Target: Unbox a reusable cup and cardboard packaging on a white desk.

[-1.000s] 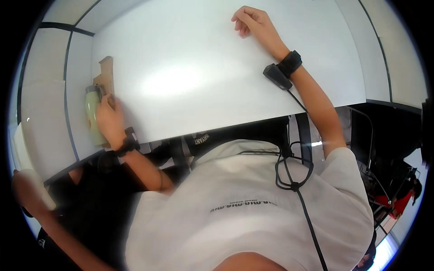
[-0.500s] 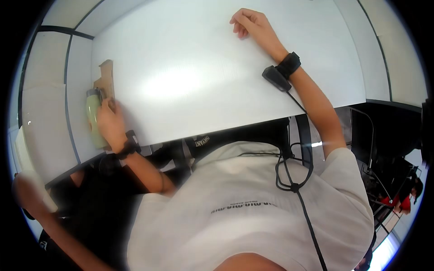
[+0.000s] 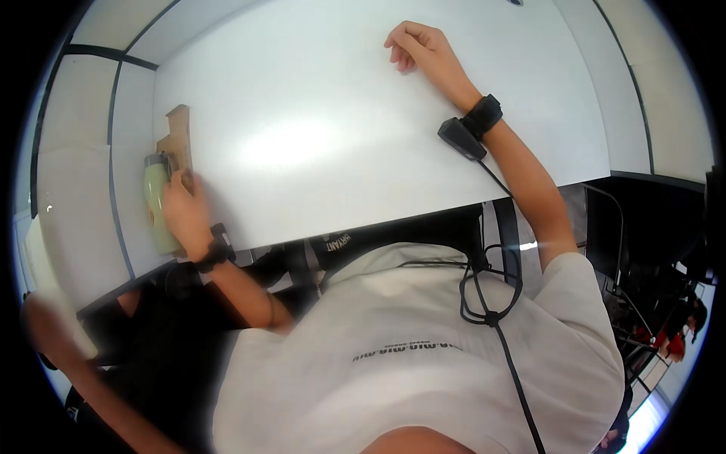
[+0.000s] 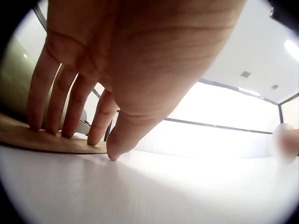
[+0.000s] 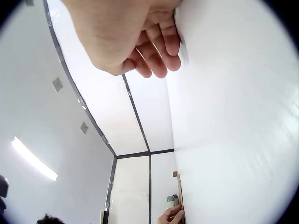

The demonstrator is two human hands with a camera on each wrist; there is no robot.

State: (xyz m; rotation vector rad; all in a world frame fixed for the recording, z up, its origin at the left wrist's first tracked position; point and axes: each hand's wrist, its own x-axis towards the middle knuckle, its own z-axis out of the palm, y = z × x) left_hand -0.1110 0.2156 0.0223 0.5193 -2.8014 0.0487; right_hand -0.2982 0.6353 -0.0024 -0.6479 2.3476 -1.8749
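Note:
At the table's left side, my left hand (image 3: 185,216) rests on a flat piece of brown cardboard (image 3: 178,125). In the left wrist view its fingers reach down fairly straight, with the fingertips on the cardboard (image 4: 46,142) and the thumb tip on the white surface just past its edge. A pale green bottle (image 3: 155,198) with a grey cap lies along the outer side of this hand. Far from these, my right hand (image 3: 425,54) rests at the back of the table. Its fingers hang loosely curled in the right wrist view, holding nothing.
Pale panels (image 3: 136,181) with dark seams border the white table (image 3: 340,151). A black cable (image 3: 495,178) runs from the right wrist camera over the table's front edge. Another person's arm (image 3: 98,390) shows at lower left. A small dark object (image 3: 515,2) peeks in at the top.
The head view has shifted slightly, so the table and both hands appear a little lower. Both hands keep their poses, and the cardboard and bottle stay beside the left hand.

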